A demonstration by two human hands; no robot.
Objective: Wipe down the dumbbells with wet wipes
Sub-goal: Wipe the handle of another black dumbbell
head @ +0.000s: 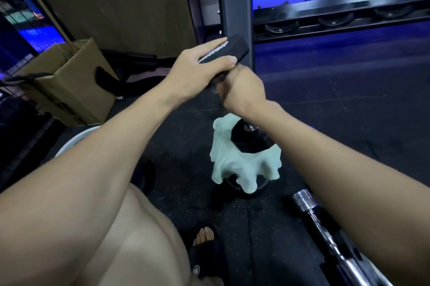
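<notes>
I hold a black hex dumbbell tilted above the rubber floor. My left hand (pixel 197 69) grips its upper head (pixel 235 49), fingers over the top and thumb along the side; a thin white strip shows under the fingers. Just below, my right hand (pixel 242 92) is curled round the handle, which it hides except for a bit of chrome under the wrist. The lower head (pixel 251 141) points toward me. A pale green wet wipe (pixel 235 164) is draped around that lower head and hangs down. Neither hand touches the wipe.
A dark rack post (pixel 235 6) stands right behind the dumbbell, and a rack shelf with empty cradles (pixel 337 20) runs off to the right. A cardboard box (pixel 69 81) sits at left. A chrome bar (pixel 325 220) lies on the floor at lower right. My sandalled foot (pixel 204 237) is below.
</notes>
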